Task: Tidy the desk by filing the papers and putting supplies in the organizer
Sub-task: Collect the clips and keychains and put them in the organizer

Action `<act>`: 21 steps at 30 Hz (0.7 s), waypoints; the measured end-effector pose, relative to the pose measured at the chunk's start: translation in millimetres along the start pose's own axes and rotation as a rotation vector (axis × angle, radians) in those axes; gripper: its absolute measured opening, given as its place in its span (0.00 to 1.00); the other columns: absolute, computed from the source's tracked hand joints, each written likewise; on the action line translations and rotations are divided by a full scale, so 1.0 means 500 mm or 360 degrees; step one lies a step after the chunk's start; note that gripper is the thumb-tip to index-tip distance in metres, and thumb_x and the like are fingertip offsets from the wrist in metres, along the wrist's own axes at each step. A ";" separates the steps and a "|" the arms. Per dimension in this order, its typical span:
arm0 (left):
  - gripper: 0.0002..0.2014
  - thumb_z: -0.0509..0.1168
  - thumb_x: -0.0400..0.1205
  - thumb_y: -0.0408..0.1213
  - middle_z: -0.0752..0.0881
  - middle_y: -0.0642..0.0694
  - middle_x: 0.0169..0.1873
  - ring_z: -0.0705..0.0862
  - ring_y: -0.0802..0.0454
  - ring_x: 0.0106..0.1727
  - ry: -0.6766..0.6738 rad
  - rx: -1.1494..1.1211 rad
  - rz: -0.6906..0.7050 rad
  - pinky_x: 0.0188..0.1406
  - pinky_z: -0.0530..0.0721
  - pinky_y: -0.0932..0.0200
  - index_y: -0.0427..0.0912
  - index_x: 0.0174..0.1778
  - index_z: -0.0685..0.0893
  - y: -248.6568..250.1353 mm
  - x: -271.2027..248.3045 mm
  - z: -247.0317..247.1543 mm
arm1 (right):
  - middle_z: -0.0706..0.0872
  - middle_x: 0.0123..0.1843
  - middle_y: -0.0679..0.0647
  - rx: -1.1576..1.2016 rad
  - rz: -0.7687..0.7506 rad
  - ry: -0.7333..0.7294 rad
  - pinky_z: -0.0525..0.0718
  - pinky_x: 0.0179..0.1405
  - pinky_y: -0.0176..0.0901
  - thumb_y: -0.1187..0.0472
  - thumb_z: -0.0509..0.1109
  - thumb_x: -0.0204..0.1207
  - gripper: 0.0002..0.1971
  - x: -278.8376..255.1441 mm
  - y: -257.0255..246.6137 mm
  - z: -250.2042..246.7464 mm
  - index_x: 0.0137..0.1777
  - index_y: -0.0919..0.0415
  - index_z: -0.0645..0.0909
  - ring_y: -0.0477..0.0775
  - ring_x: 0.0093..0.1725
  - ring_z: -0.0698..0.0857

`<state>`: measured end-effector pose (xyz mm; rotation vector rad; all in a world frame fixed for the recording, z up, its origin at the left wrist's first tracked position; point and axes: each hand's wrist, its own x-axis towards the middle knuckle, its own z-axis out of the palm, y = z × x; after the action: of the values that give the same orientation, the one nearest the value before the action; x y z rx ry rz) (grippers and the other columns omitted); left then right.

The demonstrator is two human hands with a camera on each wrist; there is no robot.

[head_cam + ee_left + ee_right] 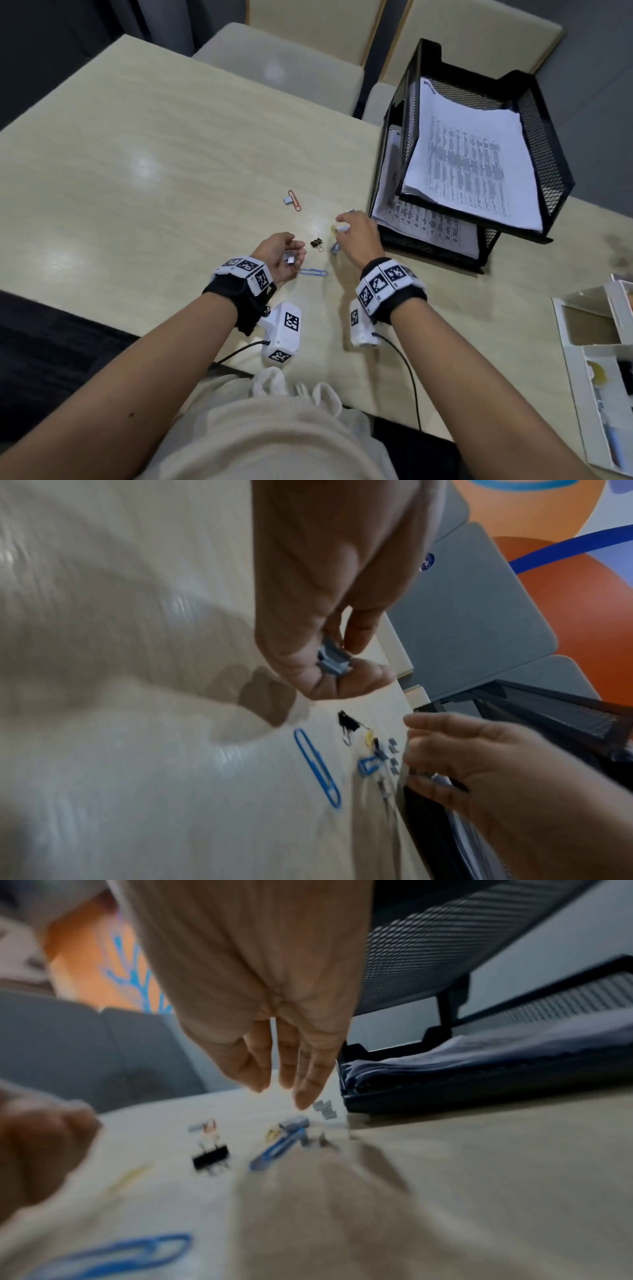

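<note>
My left hand (294,253) is turned palm up and cupped, and its fingers grip a small grey staple block (334,659) just above the desk. My right hand (286,1087) hovers to its right with straight fingers and holds nothing. Below that hand lie loose staple pieces (325,1109), a small blue clip (277,1148) and a yellow clip. A black binder clip (317,243) lies between the hands. A long blue paper clip (312,272) lies by my left palm. A red paper clip (295,200) and another staple block (289,200) lie farther back.
A black mesh two-tier paper tray (555,164) with printed sheets in both tiers stands right behind my right hand. A white desk organizer (579,383) sits at the right edge. Pale chairs stand beyond the desk's far edge.
</note>
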<state>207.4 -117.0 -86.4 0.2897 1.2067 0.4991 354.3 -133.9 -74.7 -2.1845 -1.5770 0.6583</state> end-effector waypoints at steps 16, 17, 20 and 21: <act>0.14 0.50 0.85 0.33 0.83 0.42 0.15 0.81 0.55 0.12 0.0130 0.0001 0.0080 0.12 0.78 0.72 0.35 0.34 0.73 -0.014 0.006 -0.063 | 0.88 0.49 0.67 0.0231 0.0179 0.0251 0.75 0.51 0.36 0.75 0.63 0.71 0.11 -0.035 0.088 0.010 0.49 0.70 0.85 0.57 0.45 0.81; 0.15 0.50 0.85 0.33 0.84 0.40 0.20 0.82 0.54 0.12 0.0127 0.0002 0.0082 0.12 0.78 0.72 0.35 0.34 0.73 -0.017 0.006 -0.058 | 0.86 0.52 0.67 0.0176 0.0173 0.0190 0.77 0.57 0.43 0.74 0.63 0.71 0.13 -0.041 0.088 0.019 0.52 0.69 0.84 0.60 0.49 0.82; 0.14 0.50 0.85 0.32 0.81 0.38 0.32 0.82 0.54 0.13 0.0107 0.0014 0.0090 0.12 0.79 0.71 0.34 0.35 0.73 -0.021 0.004 -0.050 | 0.82 0.54 0.68 -0.0058 0.0097 0.0057 0.73 0.57 0.47 0.74 0.62 0.71 0.13 -0.053 0.081 0.044 0.53 0.69 0.84 0.66 0.56 0.80; 0.14 0.50 0.85 0.32 0.81 0.38 0.32 0.82 0.54 0.13 0.0105 0.0019 0.0092 0.12 0.79 0.71 0.34 0.35 0.73 -0.022 0.003 -0.049 | 0.82 0.54 0.68 -0.0098 0.0089 0.0044 0.72 0.54 0.46 0.75 0.61 0.71 0.12 -0.054 0.079 0.048 0.51 0.70 0.84 0.66 0.56 0.80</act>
<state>187.1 -126.6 -101.3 0.3216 1.2684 0.5555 364.3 -171.3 -111.6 -2.2796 -1.5468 0.6007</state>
